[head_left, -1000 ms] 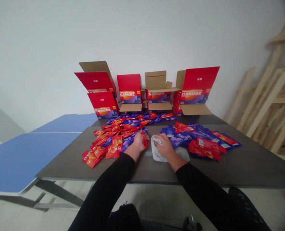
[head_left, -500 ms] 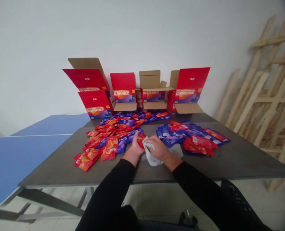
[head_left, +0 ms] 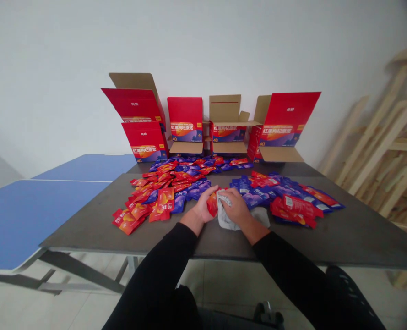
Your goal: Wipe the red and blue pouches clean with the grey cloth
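A red sachet (head_left: 212, 204) is held in my left hand (head_left: 202, 208), whose fingers curl around its far side. My right hand (head_left: 236, 208) grips a light grey cloth (head_left: 226, 222) and presses it against that sachet. Part of the cloth hangs down to the table, and another grey piece lies behind my right wrist. To the left spreads a heap of red and purple sachets (head_left: 165, 201). On the right is another pile of purple sachets (head_left: 258, 195), with several red sachets (head_left: 294, 208) on its near side.
Along the back of the dark table (head_left: 176, 240) stand several red cartons with raised flaps, among them a left carton (head_left: 146, 149) and a right carton (head_left: 279, 130). A blue table-tennis table (head_left: 62, 201) adjoins on the left. Wooden slats (head_left: 375, 151) lean at the right.
The view has shifted, so the table and cartons sit differently in frame. My hands have come closer together, with the cloth now covering more of the sachet's right side.
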The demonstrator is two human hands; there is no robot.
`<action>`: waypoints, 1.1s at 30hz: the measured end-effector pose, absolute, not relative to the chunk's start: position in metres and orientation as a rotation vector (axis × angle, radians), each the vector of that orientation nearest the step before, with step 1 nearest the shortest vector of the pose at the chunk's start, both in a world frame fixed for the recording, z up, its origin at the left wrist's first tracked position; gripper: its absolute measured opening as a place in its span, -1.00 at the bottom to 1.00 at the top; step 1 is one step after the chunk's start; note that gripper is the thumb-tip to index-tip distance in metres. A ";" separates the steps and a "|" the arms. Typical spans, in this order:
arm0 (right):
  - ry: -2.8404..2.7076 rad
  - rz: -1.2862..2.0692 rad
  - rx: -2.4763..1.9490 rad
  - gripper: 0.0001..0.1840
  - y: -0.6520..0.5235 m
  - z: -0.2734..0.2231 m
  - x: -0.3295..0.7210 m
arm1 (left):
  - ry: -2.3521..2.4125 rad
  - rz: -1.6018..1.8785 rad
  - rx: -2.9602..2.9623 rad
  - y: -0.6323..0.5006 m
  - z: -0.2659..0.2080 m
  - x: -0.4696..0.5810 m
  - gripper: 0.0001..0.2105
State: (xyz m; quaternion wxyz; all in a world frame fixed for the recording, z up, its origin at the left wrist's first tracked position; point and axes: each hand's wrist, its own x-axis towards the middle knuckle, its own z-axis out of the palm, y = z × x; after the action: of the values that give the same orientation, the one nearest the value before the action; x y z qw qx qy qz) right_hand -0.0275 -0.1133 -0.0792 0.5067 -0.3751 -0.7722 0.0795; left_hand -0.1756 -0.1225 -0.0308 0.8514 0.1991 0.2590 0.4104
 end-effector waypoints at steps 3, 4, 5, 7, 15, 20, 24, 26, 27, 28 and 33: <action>-1.795 0.177 -0.986 -0.71 -0.108 -0.079 -0.022 | 0.543 0.842 0.449 -0.121 -0.031 -0.178 -0.81; -1.774 0.170 -1.001 -0.71 -0.107 -0.079 -0.021 | 0.546 0.835 0.459 -0.120 -0.032 -0.179 -0.80; -1.756 0.164 -1.012 -0.72 -0.105 -0.078 -0.019 | 0.550 0.820 0.472 -0.119 -0.033 -0.179 -0.78; -1.722 0.158 -1.045 -0.72 -0.103 -0.078 -0.016 | 0.554 0.766 0.501 -0.116 -0.036 -0.181 -0.75; -1.574 0.160 -1.230 -0.73 -0.096 -0.075 -0.010 | 0.550 0.656 0.508 -0.110 -0.035 -0.195 -0.67; -1.467 0.168 -1.177 -0.72 -0.101 -0.067 -0.010 | 0.587 0.821 0.412 -0.110 -0.028 -0.193 -0.73; -1.737 0.200 -0.896 -0.71 -0.117 -0.065 -0.017 | 0.641 0.917 0.394 -0.109 -0.031 -0.184 -0.73; -1.888 0.214 -0.731 -0.70 -0.125 -0.065 -0.020 | 0.627 0.923 0.388 -0.108 -0.033 -0.180 -0.69; -1.939 0.216 -0.665 -0.70 -0.128 -0.065 -0.022 | 0.623 0.923 0.377 -0.107 -0.034 -0.178 -0.67; -1.976 0.219 -0.620 -0.70 -0.131 -0.064 -0.024 | 0.626 0.924 0.362 -0.106 -0.034 -0.177 -0.64; -2.087 0.252 -0.612 -0.71 -0.138 -0.061 -0.027 | 0.695 0.930 0.358 -0.099 -0.040 -0.174 -0.72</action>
State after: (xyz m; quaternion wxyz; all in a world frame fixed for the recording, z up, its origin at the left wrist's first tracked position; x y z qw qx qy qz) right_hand -0.0273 -0.1380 -0.0607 0.4585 -0.2484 -0.8471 0.1023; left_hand -0.1735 -0.0987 -0.0401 0.8210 0.1682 0.3265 0.4371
